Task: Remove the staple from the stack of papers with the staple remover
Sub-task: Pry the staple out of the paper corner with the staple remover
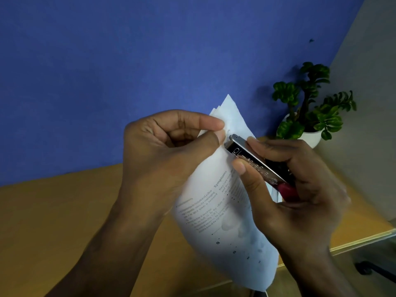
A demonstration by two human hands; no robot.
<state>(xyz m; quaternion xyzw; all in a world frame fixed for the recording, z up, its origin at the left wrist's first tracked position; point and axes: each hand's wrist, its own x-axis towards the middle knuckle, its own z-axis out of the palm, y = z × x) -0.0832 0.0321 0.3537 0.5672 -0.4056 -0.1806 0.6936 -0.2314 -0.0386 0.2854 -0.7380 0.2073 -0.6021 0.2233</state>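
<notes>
Back right, on the desk (64, 221): white pot (310, 137) with a green plant (308, 101) in it. Closer in, left hand (162, 155) pinching the top corner of the papers (216, 202) between thumb and forefinger, fingers (205, 122) pressed together on the sheet. Right hand (295, 185) curled round a metal stapler (255, 161), thumb and fingertips clamped on its sides, tip touching the paper just beside the left thumb. Papers held up above the desk. Staple too small to tell.
</notes>
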